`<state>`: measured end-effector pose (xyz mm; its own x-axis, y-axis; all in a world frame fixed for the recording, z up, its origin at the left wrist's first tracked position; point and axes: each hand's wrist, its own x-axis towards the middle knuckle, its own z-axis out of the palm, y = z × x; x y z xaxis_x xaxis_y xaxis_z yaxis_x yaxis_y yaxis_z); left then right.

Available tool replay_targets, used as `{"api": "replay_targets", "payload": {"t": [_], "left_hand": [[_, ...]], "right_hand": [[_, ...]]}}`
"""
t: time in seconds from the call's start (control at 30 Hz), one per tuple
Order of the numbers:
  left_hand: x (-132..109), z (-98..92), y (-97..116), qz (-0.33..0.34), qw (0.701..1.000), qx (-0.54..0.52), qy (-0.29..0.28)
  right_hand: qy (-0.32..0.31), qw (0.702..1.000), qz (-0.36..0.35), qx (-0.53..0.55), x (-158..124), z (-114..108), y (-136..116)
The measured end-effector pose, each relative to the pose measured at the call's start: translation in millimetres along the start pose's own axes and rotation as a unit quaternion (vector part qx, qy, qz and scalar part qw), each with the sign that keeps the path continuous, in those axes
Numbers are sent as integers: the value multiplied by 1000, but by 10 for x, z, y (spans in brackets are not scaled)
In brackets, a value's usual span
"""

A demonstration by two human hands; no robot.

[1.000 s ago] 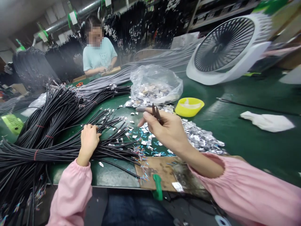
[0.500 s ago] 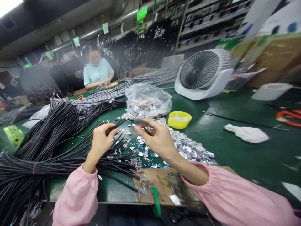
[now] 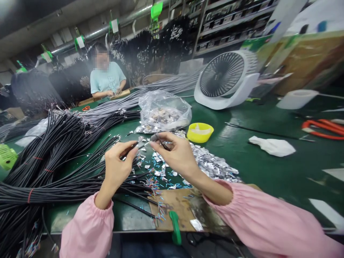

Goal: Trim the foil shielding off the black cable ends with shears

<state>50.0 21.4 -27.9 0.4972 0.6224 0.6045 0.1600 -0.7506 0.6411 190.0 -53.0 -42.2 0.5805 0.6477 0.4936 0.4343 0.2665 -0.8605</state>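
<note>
My left hand [image 3: 119, 161] is closed, with thumb and forefinger pinching a black cable [image 3: 131, 150] near its end. The cable's pale stripped tip [image 3: 146, 144] points right and meets my right fingertips. My right hand [image 3: 177, 152] is also closed, curled around a slim dark tool [image 3: 161, 141] whose kind I cannot make out; my palm hides part of it. Below and between the hands lie foil scraps [image 3: 162, 170] and small blue bits. Bundles of black cables [image 3: 67, 191], some tied with red bands, spread out left of my left hand, their coloured wire ends fanned toward the middle.
Behind my hands are a clear plastic bag [image 3: 166, 111] of scraps and a yellow bowl [image 3: 200, 132]. A white fan [image 3: 223, 77], orange-handled scissors [image 3: 322, 129] and a white cloth-like piece [image 3: 272, 146] are to the right. Cardboard [image 3: 177, 206] lies at the front edge. A person [image 3: 107, 79] sits across.
My hands have drawn together slightly, and the pale cable tip now shows between them. The whole view has shifted, so the surroundings appear further left and a little higher.
</note>
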Motion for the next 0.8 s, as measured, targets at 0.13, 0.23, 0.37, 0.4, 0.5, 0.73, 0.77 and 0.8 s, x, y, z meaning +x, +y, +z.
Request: {"api": "replay_targets", "payload": {"t": [0.13, 0.23, 0.37, 0.4, 0.5, 0.73, 0.77, 0.8], "left_hand": [[-104, 16, 12, -63, 996, -61, -9], [-148, -4, 10, -82, 993, -75, -46], [-135, -50, 36, -146, 976, -100, -127], [-126, -62, 50, -164, 972, -113, -129], [-101, -96, 100, -196, 963, -149, -111], [-141, -82, 143, -165, 975, -147, -18], [-157, -66, 144, -144, 981, -130, 20], [-174, -50, 146, -121, 985, -107, 54]], "right_hand": [[-52, 997, -29, 40, -37, -20, -86], [-93, 993, -67, 41, -78, -26, -138], [-77, 987, -139, -31, -102, -27, -129], [-76, 982, -166, -42, -107, -27, -124], [-95, 966, -234, -57, -121, -31, -123], [-108, 979, -156, -74, -154, -32, -127], [-99, 984, -128, -79, -159, -33, -123], [-90, 987, -106, -84, -164, -34, -120]]}}
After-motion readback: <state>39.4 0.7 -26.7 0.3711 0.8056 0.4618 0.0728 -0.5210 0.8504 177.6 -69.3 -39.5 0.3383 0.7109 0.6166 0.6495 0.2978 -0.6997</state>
